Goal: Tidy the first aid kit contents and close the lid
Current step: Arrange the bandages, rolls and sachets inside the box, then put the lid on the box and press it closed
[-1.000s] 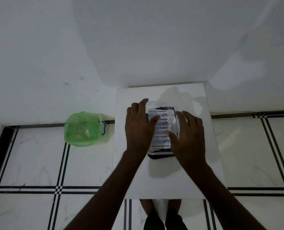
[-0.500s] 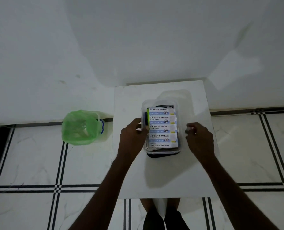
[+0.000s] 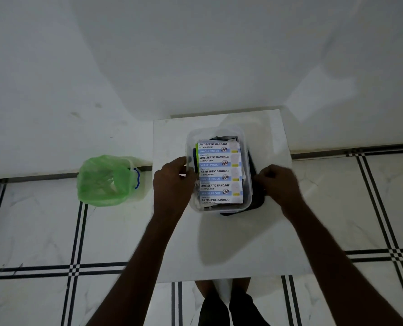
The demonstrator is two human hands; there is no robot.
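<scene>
A clear plastic first aid box [image 3: 247, 147] stands on a small white table [image 3: 219, 250]. On top of its contents lies a strip of antiseptic bandage packets [image 3: 219, 171]. Under the box lies a dark lid [image 3: 257, 198], which sticks out at the box's right side and near edge. My left hand [image 3: 172, 182] grips the box's left wall. My right hand [image 3: 279, 184] is at the right, fingers curled onto the edge of the dark lid. What lies beneath the bandage strip is mostly hidden.
A bin lined with a green bag [image 3: 106, 180] stands on the tiled floor left of the table. A white wall rises right behind the table. My feet [image 3: 224, 302] show below the table's near edge.
Both hands came off the top of the bandage strip and moved out to the sides. The left took the box's wall, and the right went to the dark lid, which now shows more.
</scene>
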